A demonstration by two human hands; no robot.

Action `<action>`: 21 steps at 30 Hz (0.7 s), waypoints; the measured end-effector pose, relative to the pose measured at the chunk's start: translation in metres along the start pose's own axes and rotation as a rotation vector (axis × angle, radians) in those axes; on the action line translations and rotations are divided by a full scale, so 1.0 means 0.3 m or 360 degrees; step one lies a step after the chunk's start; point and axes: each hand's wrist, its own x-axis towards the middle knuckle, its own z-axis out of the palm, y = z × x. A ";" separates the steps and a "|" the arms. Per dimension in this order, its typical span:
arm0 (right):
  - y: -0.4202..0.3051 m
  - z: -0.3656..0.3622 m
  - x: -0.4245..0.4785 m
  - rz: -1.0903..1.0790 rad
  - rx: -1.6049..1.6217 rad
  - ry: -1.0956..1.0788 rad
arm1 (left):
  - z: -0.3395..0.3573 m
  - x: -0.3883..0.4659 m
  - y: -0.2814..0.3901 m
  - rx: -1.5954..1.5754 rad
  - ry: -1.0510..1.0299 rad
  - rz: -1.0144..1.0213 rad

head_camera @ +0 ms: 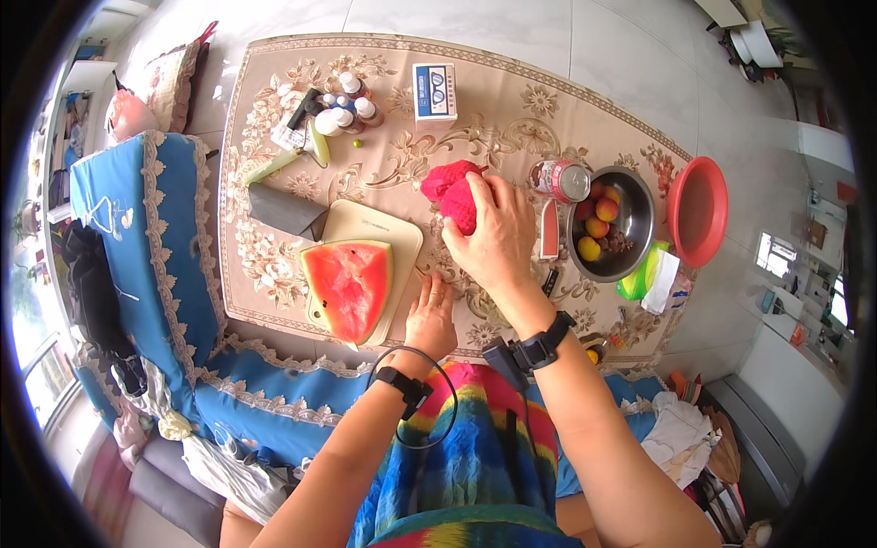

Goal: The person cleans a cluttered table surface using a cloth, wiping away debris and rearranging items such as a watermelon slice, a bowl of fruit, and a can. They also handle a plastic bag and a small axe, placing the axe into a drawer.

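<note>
My right hand (pixel 497 236) is on a crumpled red cloth (pixel 449 185), thumb and fingertips at its right side; whether it grips the cloth is not clear. My left hand (pixel 431 322) rests on the flowered tablecloth (pixel 384 164), fingers extended and holding nothing, just right of a cream cutting board (pixel 404 274). A large wedge of watermelon (pixel 349 284) lies on that board, its red flesh facing up. Against the board's upper left corner lies a dark grey folded case (pixel 288 211).
Right of the cloth stand a can (pixel 569 181), a metal bowl (pixel 647 233) of fruit and a red plastic basin (pixel 716 212). A blue and white box (pixel 435 96) and several small bottles (pixel 351 83) occupy the far side. A blue-covered sofa (pixel 274 404) borders the table's near edge.
</note>
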 end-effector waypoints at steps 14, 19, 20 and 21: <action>-0.102 0.057 0.235 0.0050 0.0186 0.0139 | -0.457 0.173 0.071 -0.0843 0.0958 -0.0207; -0.118 0.128 0.370 0.0226 0.0025 0.0008 | -0.412 0.267 0.102 -0.0449 0.0750 -0.0059; -0.122 0.147 0.383 0.0261 0.0042 -0.0017 | -0.387 0.276 0.103 -0.0392 0.0650 -0.0091; -0.119 0.156 0.396 0.0303 0.0048 -0.0036 | -0.380 0.284 0.115 -0.0341 0.0543 -0.0109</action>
